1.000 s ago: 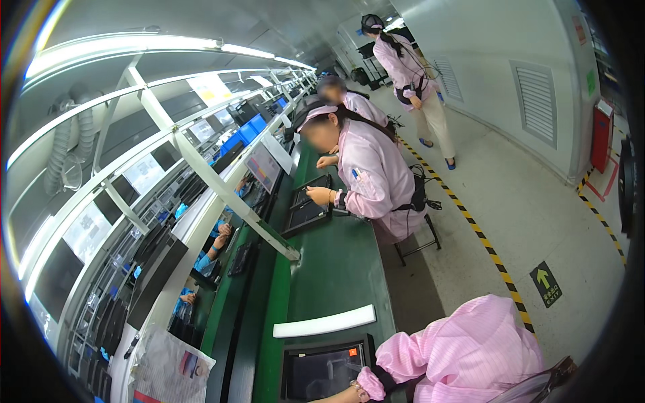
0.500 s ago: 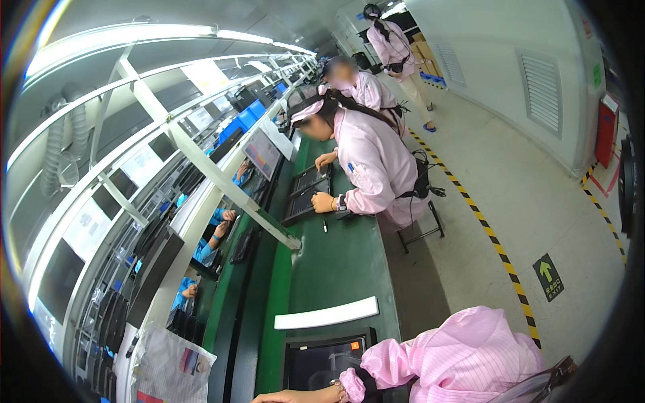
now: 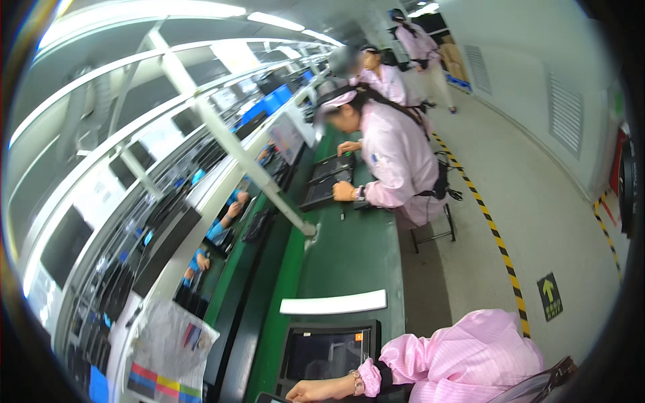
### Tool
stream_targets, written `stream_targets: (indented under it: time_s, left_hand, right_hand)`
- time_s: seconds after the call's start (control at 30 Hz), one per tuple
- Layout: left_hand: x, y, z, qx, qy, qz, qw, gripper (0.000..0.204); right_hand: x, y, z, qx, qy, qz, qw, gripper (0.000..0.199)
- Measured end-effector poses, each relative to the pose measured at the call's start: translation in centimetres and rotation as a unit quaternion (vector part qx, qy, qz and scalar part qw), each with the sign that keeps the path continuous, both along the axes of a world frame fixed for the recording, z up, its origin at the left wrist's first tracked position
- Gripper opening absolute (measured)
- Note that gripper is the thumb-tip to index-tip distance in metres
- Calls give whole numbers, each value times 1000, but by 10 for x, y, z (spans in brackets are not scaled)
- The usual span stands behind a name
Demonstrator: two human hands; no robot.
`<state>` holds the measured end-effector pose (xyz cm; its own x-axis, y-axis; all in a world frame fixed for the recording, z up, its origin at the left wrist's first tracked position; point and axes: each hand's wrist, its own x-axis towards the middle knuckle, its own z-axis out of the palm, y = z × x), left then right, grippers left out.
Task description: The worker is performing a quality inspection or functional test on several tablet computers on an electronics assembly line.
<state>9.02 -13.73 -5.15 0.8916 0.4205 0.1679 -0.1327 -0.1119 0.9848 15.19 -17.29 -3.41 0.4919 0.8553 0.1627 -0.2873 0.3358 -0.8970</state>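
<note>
My right hand (image 3: 321, 389) comes in at the lower edge, its pink-sleeved arm reaching in from the lower right, with a bracelet and a black band at the wrist. The fingers look bent downward, their tips beside a dark flat thing with a light rim (image 3: 270, 397), mostly cut off by the frame. What the fingers grip, if anything, is hidden. Just beyond the hand lies a dark screen panel (image 3: 322, 357) in a black frame, with a small orange sticker. Behind that panel rests a white strip (image 3: 334, 303). My left hand is out of view.
A green bench (image 3: 356, 258) runs away from me, with a white post (image 3: 252, 164) standing at its left side. Farther along, a co-worker in pink (image 3: 403, 151) leans over dark devices (image 3: 326, 180). Blue-sleeved hands (image 3: 232, 208) work across the line. Striped tape (image 3: 494, 238) marks the floor.
The view has shifted, so the bench and co-workers sit farther right. My right hand shows more fully, its fingers now bent instead of stretched out. The light-rimmed thing has come into view.
</note>
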Motion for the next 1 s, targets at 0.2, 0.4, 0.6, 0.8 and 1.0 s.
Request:
stream_targets:
  time_s: [0.2, 0.4, 0.6, 0.8, 1.0]
  left_hand:
    - [-108, 39, -10, -79, 40, 232, 969, 70]
    - [-123, 57, 27, -109, -97, 214, 966, 49]
    - [-125, 94, 45, -96, 5, 49, 994, 47]
    - [-96, 127, 45, -35, 20, 35, 999, 20]
    - [-80, 141, 51, -14, -11, 65, 998, 18]
  right_hand:
    - [20, 2, -16, -16, 144, 43, 988, 43]
    - [10, 1, 50, 101, 170, -25, 980, 36]
    - [47, 35, 75, 159, 62, 6, 985, 32]
    - [85, 77, 93, 158, -41, -30, 986, 32]
    - [93, 91, 98, 164, -47, -39, 985, 35]
